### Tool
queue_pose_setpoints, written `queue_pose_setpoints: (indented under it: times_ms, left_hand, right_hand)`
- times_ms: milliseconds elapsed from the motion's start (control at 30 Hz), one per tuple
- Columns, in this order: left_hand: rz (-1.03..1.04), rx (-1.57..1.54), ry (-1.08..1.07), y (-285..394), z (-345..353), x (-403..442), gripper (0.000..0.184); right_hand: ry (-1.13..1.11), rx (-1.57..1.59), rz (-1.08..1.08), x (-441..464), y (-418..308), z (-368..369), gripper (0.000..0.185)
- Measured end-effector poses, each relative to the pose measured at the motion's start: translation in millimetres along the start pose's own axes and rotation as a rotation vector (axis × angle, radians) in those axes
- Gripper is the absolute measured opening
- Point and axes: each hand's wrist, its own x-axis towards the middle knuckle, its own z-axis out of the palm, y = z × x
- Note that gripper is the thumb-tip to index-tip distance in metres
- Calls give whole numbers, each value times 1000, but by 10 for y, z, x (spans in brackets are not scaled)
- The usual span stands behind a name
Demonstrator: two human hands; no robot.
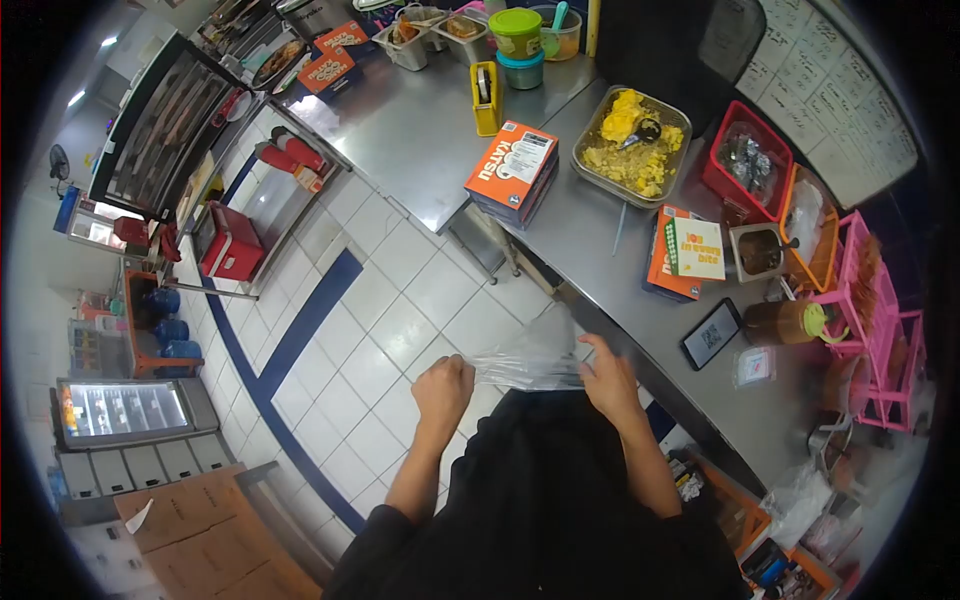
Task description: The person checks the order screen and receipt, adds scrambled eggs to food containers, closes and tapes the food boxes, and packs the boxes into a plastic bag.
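A clear plastic bag (530, 355) is stretched between my two hands, in front of my dark clothing and above the tiled floor. My left hand (443, 390) is closed in a fist around one side of it. On the other side, my right hand (610, 380) pinches the bag, its index finger raised and slightly blurred. Closest to the right hand is the steel counter, where an orange box with a printed card (695, 248) and a phone showing a QR code (712, 333) lie.
On the steel counter (590, 235) are an orange KATSU box (512, 170), a tray of yellow food (632, 150) with a dark spoon, a tape dispenser (485, 98), a red basket (748, 160) and a pink rack (870, 320). Cardboard (220, 530) stands at lower left.
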Motion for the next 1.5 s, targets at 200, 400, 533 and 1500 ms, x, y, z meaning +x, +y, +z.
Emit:
queue_pose_setpoints:
  times_ms: [200, 400, 533, 1500]
  left_hand:
    - [-468, -153, 57, -274, -189, 34, 35]
    - [-655, -285, 152, -490, -51, -43, 36]
    - [-691, -218, 63, -631, -8, 198, 31]
    - [-77, -517, 219, -1826, -1642, 2832, 34]
  right_hand:
    - [48, 117, -78, 399, -386, -386, 29]
    - [219, 280, -159, 784, -663, -208, 23]
    - [256, 255, -372, 1050, -1041, -13, 28]
    - [330, -439, -658, 2728, -3039, 800, 13]
